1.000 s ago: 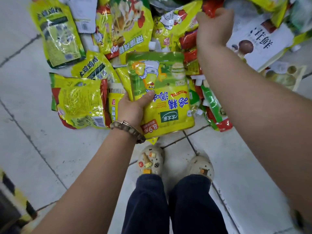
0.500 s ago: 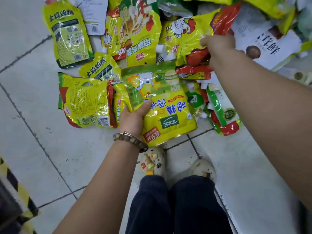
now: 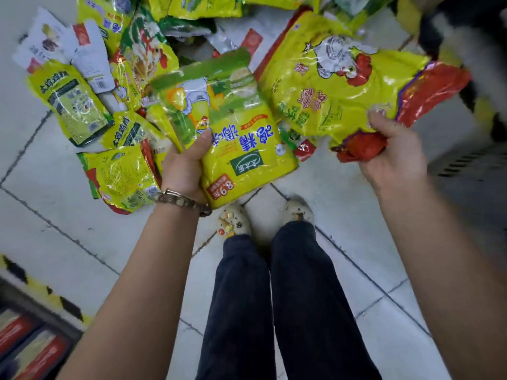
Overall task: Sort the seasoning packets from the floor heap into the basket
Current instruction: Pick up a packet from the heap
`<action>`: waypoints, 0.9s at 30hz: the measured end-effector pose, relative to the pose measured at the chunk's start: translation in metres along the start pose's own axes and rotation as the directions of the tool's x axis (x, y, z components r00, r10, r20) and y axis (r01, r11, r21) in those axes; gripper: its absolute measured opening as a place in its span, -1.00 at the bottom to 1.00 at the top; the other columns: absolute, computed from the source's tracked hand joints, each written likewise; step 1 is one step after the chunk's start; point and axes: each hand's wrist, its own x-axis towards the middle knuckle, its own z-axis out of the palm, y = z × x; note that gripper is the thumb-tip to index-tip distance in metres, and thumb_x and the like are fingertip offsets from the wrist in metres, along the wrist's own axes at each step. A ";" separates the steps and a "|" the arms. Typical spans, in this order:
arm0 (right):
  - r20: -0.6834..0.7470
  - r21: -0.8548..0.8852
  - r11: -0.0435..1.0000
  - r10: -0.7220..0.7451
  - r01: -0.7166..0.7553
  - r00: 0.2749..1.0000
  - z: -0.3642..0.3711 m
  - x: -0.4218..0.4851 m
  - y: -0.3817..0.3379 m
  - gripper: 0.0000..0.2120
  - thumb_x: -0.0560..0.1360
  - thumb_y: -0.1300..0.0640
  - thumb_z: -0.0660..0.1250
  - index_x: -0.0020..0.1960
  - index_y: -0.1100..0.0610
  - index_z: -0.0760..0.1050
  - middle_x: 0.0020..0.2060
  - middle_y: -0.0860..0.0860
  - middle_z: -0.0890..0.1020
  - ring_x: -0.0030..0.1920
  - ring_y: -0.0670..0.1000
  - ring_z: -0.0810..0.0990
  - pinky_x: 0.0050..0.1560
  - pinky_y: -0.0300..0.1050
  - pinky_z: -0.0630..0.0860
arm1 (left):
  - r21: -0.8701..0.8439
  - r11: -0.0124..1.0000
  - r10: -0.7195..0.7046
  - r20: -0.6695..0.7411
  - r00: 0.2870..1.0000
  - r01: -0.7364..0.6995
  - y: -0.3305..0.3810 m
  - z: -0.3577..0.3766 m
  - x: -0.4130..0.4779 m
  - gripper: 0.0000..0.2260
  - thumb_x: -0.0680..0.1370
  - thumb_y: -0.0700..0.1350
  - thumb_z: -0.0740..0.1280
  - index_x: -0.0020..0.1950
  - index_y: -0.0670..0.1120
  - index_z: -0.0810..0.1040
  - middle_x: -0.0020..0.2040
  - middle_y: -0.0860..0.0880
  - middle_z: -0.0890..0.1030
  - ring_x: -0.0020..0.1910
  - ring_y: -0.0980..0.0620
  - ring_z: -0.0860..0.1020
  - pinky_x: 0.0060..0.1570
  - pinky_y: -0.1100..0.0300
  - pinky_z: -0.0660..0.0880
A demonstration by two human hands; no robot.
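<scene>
Packet one: green-and-yellow seasoning packet [image 3: 233, 127], with a cartoon chef, blue lettering and a red price flash at the near corner. It is held clear of the floor over the near edge of the heap, printed face up. The left hand [image 3: 186, 165] grips its left edge, thumb laid across the face and fingers curled underneath, out of sight.

Packet two: yellow-and-red rooster packet [image 3: 337, 86], larger, glossy and creased. It is held up just right of the first; whether the two touch cannot be told. The right hand [image 3: 395, 154] clenches the crumpled red end, fingers curled tight round the foil.

Heap [image 3: 142, 50]: mixed seasoning packets on the floor beyond both hands, mostly yellow, overlapping. Among them:
- a yellow packet with a dark back label [image 3: 74, 102], at the left
- a yellow packet with red trim [image 3: 120, 179], lying just left of the left wrist
- white packets [image 3: 55, 48], at the far left

Bracelet [image 3: 181, 200]: beaded, on the left wrist.

Shoes [image 3: 236, 223]: pale, with small charms, below the held packets; dark trousers [image 3: 274, 297] above them.

Floor [image 3: 55, 229]: pale tiles with dark grout lines.

Hazard stripe [image 3: 41, 292]: yellow and black, at the lower left.

Slatted dark object [image 3: 466, 160]: at the right edge, too blurred to identify.
</scene>
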 end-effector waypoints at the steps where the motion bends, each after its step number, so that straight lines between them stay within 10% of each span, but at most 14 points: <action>1: -0.018 0.025 1.000 -0.003 0.003 1.000 -0.009 -0.018 -0.010 -0.78 0.49 0.37 0.22 0.11 0.22 0.50 -0.07 0.08 0.66 -0.07 0.11 0.66 -0.24 0.00 0.62 | 0.027 0.999 0.019 0.024 1.000 -0.020 0.004 0.009 -0.014 -0.52 0.38 -0.18 0.50 0.27 -0.17 0.48 0.05 -0.14 0.67 -0.03 -0.16 0.66 -0.03 -0.20 0.57; 7: -0.192 0.162 0.977 -0.109 0.141 0.975 -0.076 -0.118 -0.070 -0.64 0.51 0.28 0.21 0.30 0.15 0.37 0.16 0.15 0.50 0.03 0.17 0.56 -0.34 -0.09 0.57 | 0.262 0.961 0.019 0.250 0.968 -0.086 0.022 0.084 -0.109 -0.81 0.44 -0.24 0.43 0.03 -0.09 0.56 -0.13 -0.05 0.70 -0.17 -0.07 0.67 -0.12 -0.07 0.61; 14: -0.455 0.300 0.907 -0.137 0.296 0.880 -0.187 -0.233 -0.118 -0.86 0.54 0.29 0.19 0.08 0.15 0.41 -0.30 -0.02 0.56 -0.43 0.02 0.60 -0.52 -0.09 0.51 | 0.537 0.821 -0.144 0.524 0.839 -0.195 -0.021 0.189 -0.219 -0.82 0.49 -0.36 0.33 0.01 -0.13 0.56 -0.29 0.02 0.69 -0.34 0.05 0.65 -0.34 0.16 0.59; 22: -0.675 0.513 0.704 -0.023 0.491 0.738 -0.350 -0.252 -0.133 -0.85 0.55 0.29 0.19 -0.05 0.07 0.46 -0.26 -0.06 0.57 -0.29 0.01 0.63 -0.46 -0.07 0.55 | 0.705 0.640 -0.348 0.621 0.702 -0.307 -0.181 0.310 -0.285 -0.74 0.46 -0.45 0.28 -0.11 -0.09 0.55 -0.40 0.09 0.66 -0.42 0.15 0.62 -0.40 0.28 0.55; 27: -0.703 0.608 0.542 0.028 0.580 0.711 -0.435 -0.218 -0.163 -0.71 0.53 0.33 0.23 0.23 0.19 0.49 0.04 0.11 0.59 0.09 0.17 0.59 -0.02 0.17 0.59 | 0.727 0.562 -0.305 0.625 0.719 -0.394 -0.275 0.392 -0.303 -0.72 0.41 -0.42 0.38 0.06 -0.16 0.55 -0.24 0.01 0.67 -0.26 0.01 0.64 -0.15 0.06 0.61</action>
